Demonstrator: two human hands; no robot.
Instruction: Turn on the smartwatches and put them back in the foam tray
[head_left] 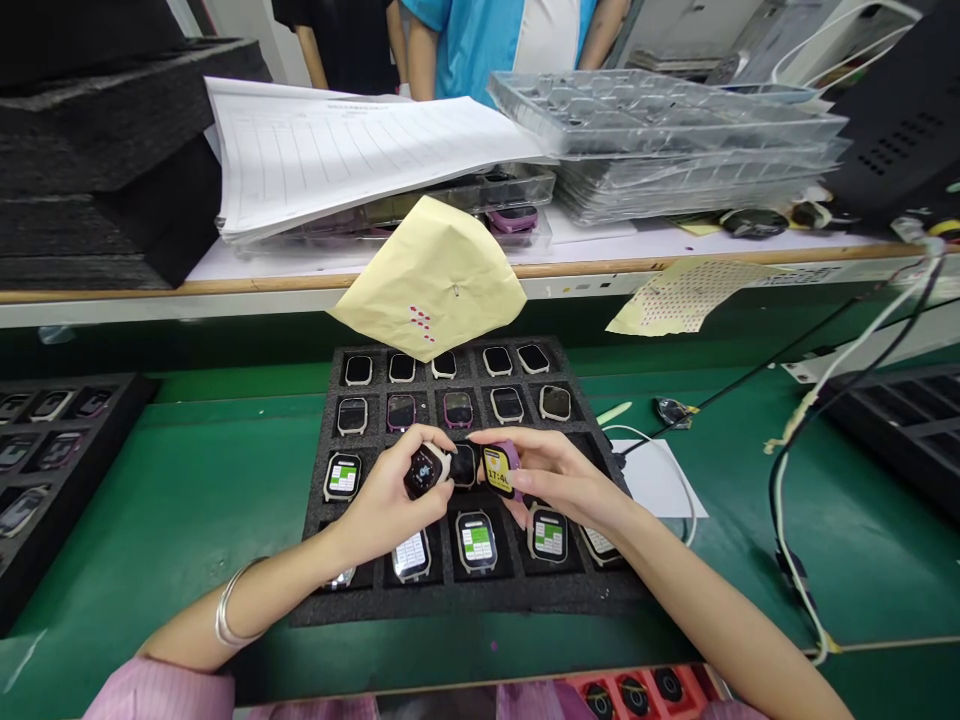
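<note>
My left hand point(409, 490) is closed around a light-rimmed smartwatch point(426, 470) whose dark screen shows a small blue-white picture. Just to its right, my right hand point(551, 468) grips a purple smartwatch point(498, 470) with a lit yellow screen. Both are held over a black foam tray point(487, 592) with square pockets. In a pocket between my hands lies a dark-screened watch point(464, 465). The near row has watches with lit white-and-green screens, such as one watch point(477, 540) below my hands. The two far rows hold watches with dark screens.
Foam trays flank the bench, one tray point(75, 470) left, another tray point(900, 440) right. Cables point(780, 500) hang at right beside a white card point(664, 478). A yellow paper point(431, 280) hangs from the shelf, which bears clear plastic trays point(675, 130) and paper sheets point(360, 150). People stand behind.
</note>
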